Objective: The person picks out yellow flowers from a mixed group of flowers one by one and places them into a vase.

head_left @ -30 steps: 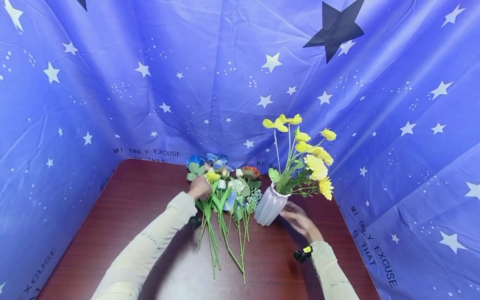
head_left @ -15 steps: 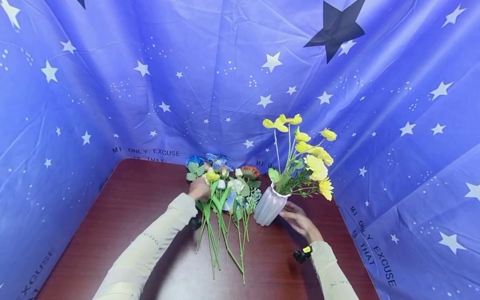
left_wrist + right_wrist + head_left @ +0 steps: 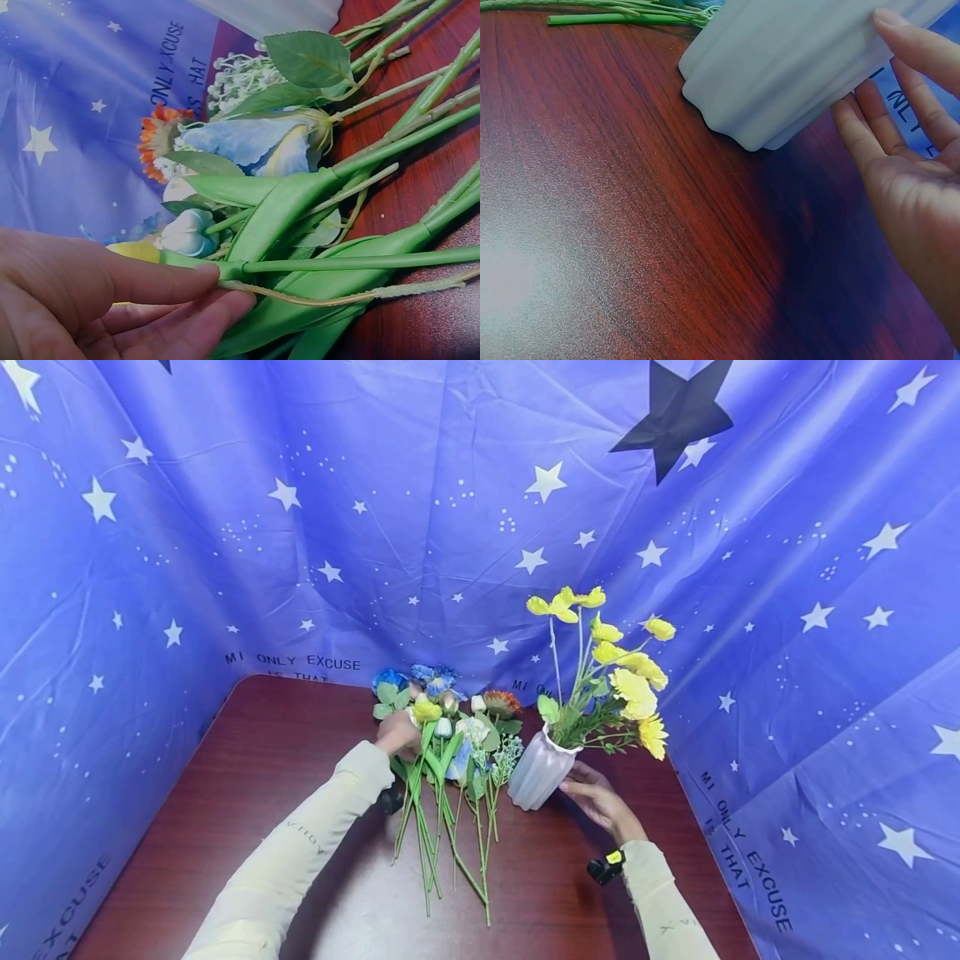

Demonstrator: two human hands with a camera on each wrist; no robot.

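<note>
In the head view my left hand (image 3: 400,735) is at the left side of a bunch of loose flowers. Its thumb and fingertips pinch a flower stem (image 3: 300,298) below a yellow tulip (image 3: 135,251), in the left wrist view; the fingers partly hide the grip. A white tulip (image 3: 187,232), a blue flower (image 3: 247,141) and an orange flower (image 3: 159,141) lie close by. My right hand (image 3: 598,802) holds the white ribbed vase (image 3: 542,772) at its right side, thumb on the wall. The vase tilts and bears several yellow flowers (image 3: 633,693).
Bare stems (image 3: 483,868) of the loose flowers fan out toward the front of the dark red table (image 3: 337,877). A blue rose (image 3: 390,680) lies at the back of the bunch. A blue starry cloth (image 3: 420,527) surrounds the table's back and sides.
My left hand shifts very slightly among the flowers. The right hand and the vase stay in place.
</note>
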